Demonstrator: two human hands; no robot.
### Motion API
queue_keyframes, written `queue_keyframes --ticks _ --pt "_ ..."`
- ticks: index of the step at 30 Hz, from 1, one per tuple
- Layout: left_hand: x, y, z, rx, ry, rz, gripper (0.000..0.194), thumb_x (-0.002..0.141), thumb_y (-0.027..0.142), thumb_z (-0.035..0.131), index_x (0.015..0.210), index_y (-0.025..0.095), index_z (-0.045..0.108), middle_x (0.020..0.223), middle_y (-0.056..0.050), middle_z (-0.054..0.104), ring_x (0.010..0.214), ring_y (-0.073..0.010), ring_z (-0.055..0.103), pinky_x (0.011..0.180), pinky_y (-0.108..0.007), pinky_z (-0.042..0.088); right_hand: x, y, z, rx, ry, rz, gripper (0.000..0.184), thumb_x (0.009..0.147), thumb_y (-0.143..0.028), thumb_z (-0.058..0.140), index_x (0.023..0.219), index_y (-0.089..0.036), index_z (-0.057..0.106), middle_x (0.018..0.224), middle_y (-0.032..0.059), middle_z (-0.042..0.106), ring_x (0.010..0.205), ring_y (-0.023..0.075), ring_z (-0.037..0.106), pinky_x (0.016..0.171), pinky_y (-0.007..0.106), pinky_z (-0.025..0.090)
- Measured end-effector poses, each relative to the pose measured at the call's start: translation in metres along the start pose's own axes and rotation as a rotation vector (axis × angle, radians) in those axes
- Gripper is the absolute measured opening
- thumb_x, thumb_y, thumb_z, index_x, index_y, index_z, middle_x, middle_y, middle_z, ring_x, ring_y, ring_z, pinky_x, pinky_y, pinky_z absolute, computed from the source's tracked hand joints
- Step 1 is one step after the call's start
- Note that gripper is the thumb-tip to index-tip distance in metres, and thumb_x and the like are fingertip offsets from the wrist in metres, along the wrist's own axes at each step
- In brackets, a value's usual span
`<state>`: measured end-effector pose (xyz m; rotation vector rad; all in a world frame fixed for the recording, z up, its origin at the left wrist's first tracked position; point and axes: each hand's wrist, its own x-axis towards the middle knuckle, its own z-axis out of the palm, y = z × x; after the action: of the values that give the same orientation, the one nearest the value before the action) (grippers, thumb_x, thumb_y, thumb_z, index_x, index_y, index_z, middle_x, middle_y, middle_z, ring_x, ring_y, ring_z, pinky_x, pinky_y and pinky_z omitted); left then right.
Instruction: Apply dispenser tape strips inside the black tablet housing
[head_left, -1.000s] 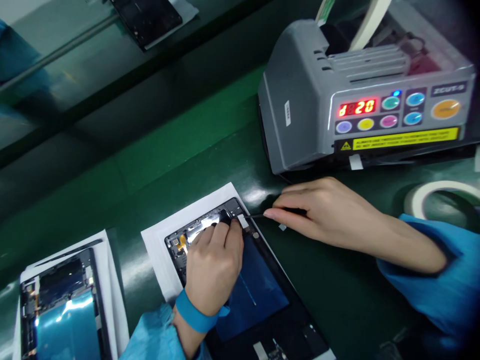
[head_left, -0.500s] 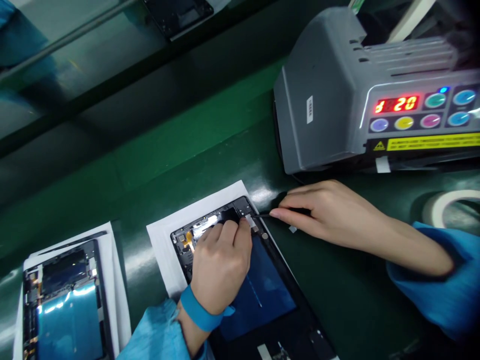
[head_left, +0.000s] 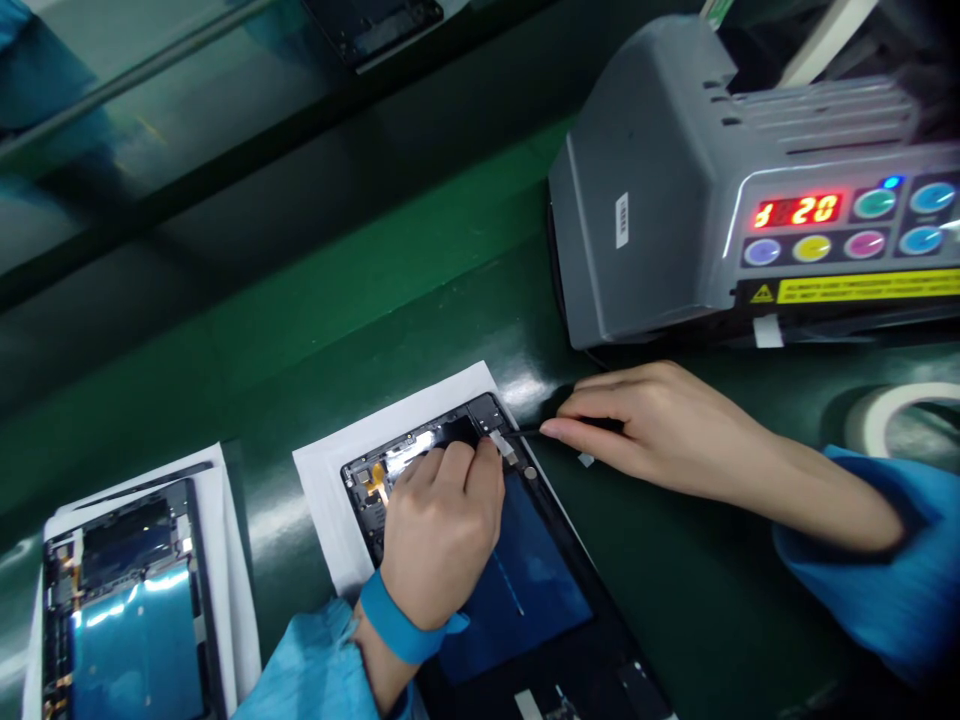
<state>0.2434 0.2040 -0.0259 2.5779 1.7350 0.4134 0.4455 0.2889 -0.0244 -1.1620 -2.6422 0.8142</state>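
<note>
An opened tablet [head_left: 525,590] with a blue inner panel lies on a white sheet [head_left: 330,500] on the green belt. My left hand [head_left: 442,530] rests on its top edge, fingers curled and pressing down near a small white tape piece [head_left: 504,446]. My right hand [head_left: 652,425] lies to the right of the tablet and pinches thin black tweezers [head_left: 525,432], whose tip touches that tape piece at the tablet's corner.
A grey tape dispenser machine [head_left: 675,200] with a red display reading 20 stands at the back right. A tape roll [head_left: 900,410] lies at the right edge. A second opened tablet [head_left: 127,610] sits at the lower left. A small white scrap [head_left: 586,459] lies under my right hand.
Between one second ago and now the view has shifted, so everything sits slightly further right. Both hands keep the same pose on the tablet's corner.
</note>
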Motion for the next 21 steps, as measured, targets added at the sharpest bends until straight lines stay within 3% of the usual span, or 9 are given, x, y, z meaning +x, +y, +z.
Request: queue_keyframes --ticks 21 --pt "-0.0001 0.0013 0.0009 -0.032 0.021 -0.03 0.016 0.091 0.019 0.054 0.1 0.012 0.064 0.074 -0.004 0.059 0.066 -0.0192 0.056 0.058 -0.033 0.046 -0.0042 -0.0017 0.0055 -0.155 0.074 0.01 0.04 0.095 -0.041 0.043 0.067 -0.019 0.061 0.063 -0.0009 0.059 0.06 0.0136 0.056 0.055 0.026 0.028"
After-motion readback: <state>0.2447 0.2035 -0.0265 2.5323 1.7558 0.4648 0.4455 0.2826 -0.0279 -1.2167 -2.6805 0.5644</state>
